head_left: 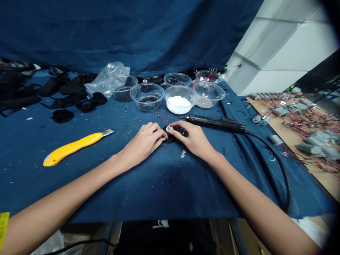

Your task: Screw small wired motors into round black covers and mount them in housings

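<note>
On the blue cloth in front of me lies a black round plastic housing (169, 139) with a small silver motor (169, 129) on it. A red wire rises from the motor to a tiny part at its end. My left hand (146, 141) grips the housing's left side, its fingers bent. With thumb and index finger, my right hand (195, 137) pinches the motor from the right. The fingers partly hide the housing. Just below my right hand lies a small green circuit board (183, 153) on a short red wire.
A yellow utility knife (77, 146) lies left, blade exposed. Behind my hands is a black electric screwdriver (216, 122) with a thick cable. Several clear bowls stand farther back, one with white bits (179, 105). Black plastic parts (62, 115) lie left; wired motors (316, 138) cover a board right.
</note>
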`<action>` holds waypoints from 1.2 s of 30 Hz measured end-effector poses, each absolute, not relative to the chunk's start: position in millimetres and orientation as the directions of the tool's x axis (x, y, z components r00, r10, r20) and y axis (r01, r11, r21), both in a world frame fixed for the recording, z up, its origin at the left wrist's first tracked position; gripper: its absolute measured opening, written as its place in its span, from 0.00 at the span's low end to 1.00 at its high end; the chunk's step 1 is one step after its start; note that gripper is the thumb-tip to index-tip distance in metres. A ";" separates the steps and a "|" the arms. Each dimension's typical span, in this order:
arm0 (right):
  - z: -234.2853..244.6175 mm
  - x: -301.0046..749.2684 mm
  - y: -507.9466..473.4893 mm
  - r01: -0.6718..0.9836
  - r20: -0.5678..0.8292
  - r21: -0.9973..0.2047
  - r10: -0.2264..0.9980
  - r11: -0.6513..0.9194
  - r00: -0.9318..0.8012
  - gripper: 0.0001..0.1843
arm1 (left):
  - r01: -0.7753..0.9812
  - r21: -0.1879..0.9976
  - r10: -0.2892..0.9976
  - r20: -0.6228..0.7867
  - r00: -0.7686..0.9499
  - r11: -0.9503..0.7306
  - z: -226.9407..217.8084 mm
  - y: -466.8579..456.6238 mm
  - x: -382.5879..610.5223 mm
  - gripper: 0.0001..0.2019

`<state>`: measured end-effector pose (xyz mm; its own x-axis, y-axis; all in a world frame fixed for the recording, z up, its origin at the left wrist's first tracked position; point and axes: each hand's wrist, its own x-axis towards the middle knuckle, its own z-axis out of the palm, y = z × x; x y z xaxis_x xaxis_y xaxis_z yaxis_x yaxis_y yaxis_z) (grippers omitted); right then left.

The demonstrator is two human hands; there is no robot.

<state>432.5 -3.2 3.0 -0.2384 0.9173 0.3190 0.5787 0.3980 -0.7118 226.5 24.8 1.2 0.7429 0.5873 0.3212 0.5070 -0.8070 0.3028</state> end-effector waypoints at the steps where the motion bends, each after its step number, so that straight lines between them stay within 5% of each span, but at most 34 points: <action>1: 2.6 432.5 -3.1 0.579 0.321 -0.711 0.917 0.399 -0.237 0.11 | 0.512 0.303 0.592 0.319 0.740 -0.804 0.5 24.5 226.8 0.09; 6: 0.8 431.3 -2.0 0.585 0.323 -0.699 0.912 0.411 -0.255 0.11 | 0.525 0.432 0.666 0.301 0.683 -0.733 -3.9 26.9 228.1 0.05; 12: 1.2 434.0 -4.8 0.586 0.287 -0.706 0.917 0.399 -0.278 0.16 | 0.519 0.508 0.702 0.279 0.656 -0.687 -6.9 34.1 225.5 0.13; 15: 2.8 442.1 -8.1 0.567 0.277 -0.716 0.911 0.407 -0.305 0.25 | 0.524 0.474 0.691 0.310 0.652 -0.707 -5.7 31.3 223.3 0.15; 20: 9.4 451.7 -17.1 0.558 0.268 -0.736 0.922 0.383 -0.279 0.20 | 0.446 0.397 0.595 0.476 0.647 -0.803 7.6 14.9 228.0 0.13; 28: 16.0 444.0 -29.6 0.674 0.421 -0.545 0.858 0.499 -0.295 0.19 | 0.384 0.096 0.357 0.620 0.698 -0.918 15.8 3.5 244.6 0.09; 36: 16.1 442.6 -25.9 0.675 0.420 -0.521 0.845 0.523 -0.330 0.19 | 0.400 0.129 0.379 0.663 0.646 -0.908 11.4 5.7 243.4 0.10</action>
<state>442.6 -25.9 16.1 -0.3303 0.8454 0.4198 0.6747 0.5225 -0.5213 243.4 5.7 11.4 0.6463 0.3787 0.6625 0.3997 -0.9076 0.1288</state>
